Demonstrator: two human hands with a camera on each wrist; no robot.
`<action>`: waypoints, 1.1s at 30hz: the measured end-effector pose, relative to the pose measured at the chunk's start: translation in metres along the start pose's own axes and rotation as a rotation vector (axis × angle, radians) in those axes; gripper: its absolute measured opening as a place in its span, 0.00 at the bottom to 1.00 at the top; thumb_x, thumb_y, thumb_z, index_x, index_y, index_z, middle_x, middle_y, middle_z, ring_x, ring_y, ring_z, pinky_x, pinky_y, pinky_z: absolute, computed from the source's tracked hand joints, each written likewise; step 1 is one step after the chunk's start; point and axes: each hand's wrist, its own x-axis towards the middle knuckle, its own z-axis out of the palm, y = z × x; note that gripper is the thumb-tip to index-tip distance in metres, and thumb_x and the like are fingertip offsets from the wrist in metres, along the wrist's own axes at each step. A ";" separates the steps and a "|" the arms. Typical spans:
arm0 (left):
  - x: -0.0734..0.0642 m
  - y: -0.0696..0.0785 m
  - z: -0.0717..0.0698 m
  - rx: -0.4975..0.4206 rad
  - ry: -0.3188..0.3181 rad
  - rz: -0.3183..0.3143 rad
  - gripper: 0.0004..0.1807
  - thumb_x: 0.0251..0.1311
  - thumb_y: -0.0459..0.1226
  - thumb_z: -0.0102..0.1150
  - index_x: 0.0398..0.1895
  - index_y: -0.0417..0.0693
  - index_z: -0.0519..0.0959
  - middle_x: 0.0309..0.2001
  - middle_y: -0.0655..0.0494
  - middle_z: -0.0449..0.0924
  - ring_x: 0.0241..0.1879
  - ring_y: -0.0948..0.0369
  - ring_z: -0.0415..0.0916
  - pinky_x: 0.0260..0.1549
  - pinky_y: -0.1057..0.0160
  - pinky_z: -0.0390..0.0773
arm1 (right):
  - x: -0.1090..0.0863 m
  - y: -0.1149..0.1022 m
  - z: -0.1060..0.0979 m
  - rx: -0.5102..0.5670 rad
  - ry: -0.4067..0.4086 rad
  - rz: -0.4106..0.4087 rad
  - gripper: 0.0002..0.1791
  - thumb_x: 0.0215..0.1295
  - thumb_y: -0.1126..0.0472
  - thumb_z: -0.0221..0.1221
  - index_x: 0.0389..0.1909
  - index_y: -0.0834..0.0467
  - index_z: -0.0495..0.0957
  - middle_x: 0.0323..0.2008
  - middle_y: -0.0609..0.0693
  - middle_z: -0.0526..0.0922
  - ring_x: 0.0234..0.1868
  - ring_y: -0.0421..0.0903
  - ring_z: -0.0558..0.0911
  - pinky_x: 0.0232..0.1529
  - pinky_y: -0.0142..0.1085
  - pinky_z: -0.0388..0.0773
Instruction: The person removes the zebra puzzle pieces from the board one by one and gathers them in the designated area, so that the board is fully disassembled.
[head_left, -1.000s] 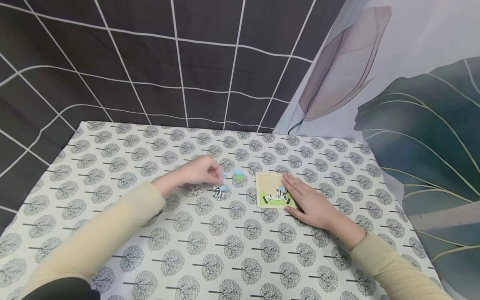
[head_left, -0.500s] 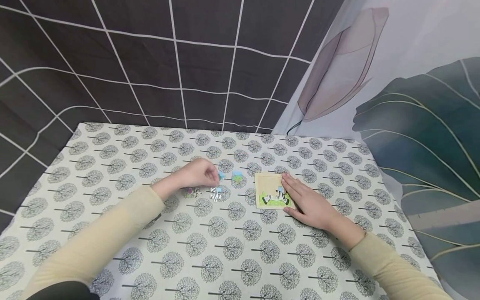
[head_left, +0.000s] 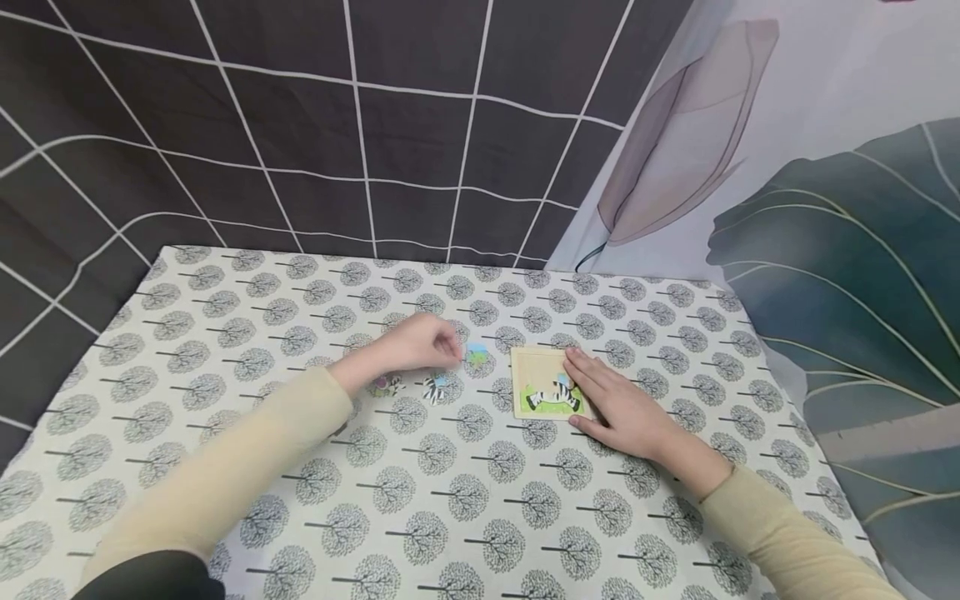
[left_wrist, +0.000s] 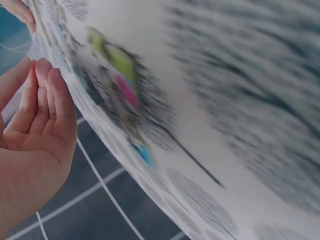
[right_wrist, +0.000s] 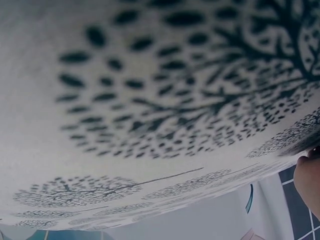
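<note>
We see the left grip, thumb and fingertips together, beside a blue-green piece on the desk; can't tell whether it grasps anything. Right grip released, fingers straight across the puzzle board's right side. We note a striped piece nearby.

Puzzle tray: pale wood look, kinda matt. Tablecloth: matt printed fabric. Dark backdrop: cloth too tbh. Sleeves: soft-looking matt cloth.

A pale, partly filled puzzle tray lies flat near loose pieces.
</note>
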 end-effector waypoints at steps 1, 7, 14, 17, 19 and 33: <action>0.004 0.003 0.002 -0.013 -0.008 0.007 0.05 0.63 0.34 0.71 0.39 0.43 0.87 0.38 0.51 0.89 0.39 0.61 0.84 0.49 0.63 0.86 | 0.000 0.000 0.000 0.001 0.001 0.005 0.49 0.75 0.41 0.59 0.84 0.64 0.51 0.86 0.60 0.49 0.85 0.61 0.55 0.84 0.57 0.56; 0.028 0.024 0.018 -0.036 -0.034 0.031 0.04 0.63 0.33 0.72 0.40 0.42 0.87 0.39 0.51 0.89 0.39 0.61 0.84 0.48 0.67 0.86 | -0.002 0.002 0.001 0.008 0.005 0.018 0.48 0.76 0.41 0.58 0.84 0.64 0.52 0.86 0.60 0.50 0.85 0.62 0.56 0.83 0.58 0.56; 0.053 0.044 0.037 -0.039 -0.057 0.071 0.06 0.63 0.31 0.71 0.42 0.40 0.87 0.41 0.49 0.89 0.39 0.62 0.84 0.44 0.73 0.84 | -0.002 0.005 -0.001 0.028 -0.003 0.043 0.46 0.78 0.43 0.56 0.84 0.64 0.51 0.86 0.60 0.49 0.85 0.62 0.55 0.83 0.59 0.55; 0.062 0.051 0.043 -0.027 -0.068 0.088 0.06 0.64 0.31 0.71 0.42 0.40 0.87 0.42 0.48 0.90 0.39 0.62 0.84 0.44 0.74 0.84 | -0.002 0.007 -0.001 0.029 -0.008 0.060 0.46 0.78 0.44 0.56 0.84 0.63 0.51 0.86 0.60 0.48 0.85 0.62 0.54 0.84 0.59 0.54; 0.067 0.056 0.047 -0.022 -0.070 0.090 0.06 0.63 0.30 0.71 0.42 0.40 0.87 0.42 0.49 0.90 0.39 0.62 0.85 0.43 0.74 0.83 | -0.002 0.008 -0.001 0.028 -0.012 0.069 0.46 0.78 0.44 0.57 0.84 0.63 0.51 0.86 0.59 0.47 0.85 0.62 0.54 0.84 0.59 0.54; 0.091 0.077 0.071 0.052 -0.081 0.104 0.07 0.64 0.31 0.70 0.44 0.44 0.87 0.42 0.53 0.89 0.39 0.64 0.82 0.43 0.75 0.79 | 0.000 0.008 -0.001 0.037 0.017 0.053 0.46 0.77 0.45 0.58 0.84 0.63 0.52 0.86 0.61 0.50 0.84 0.64 0.56 0.83 0.60 0.56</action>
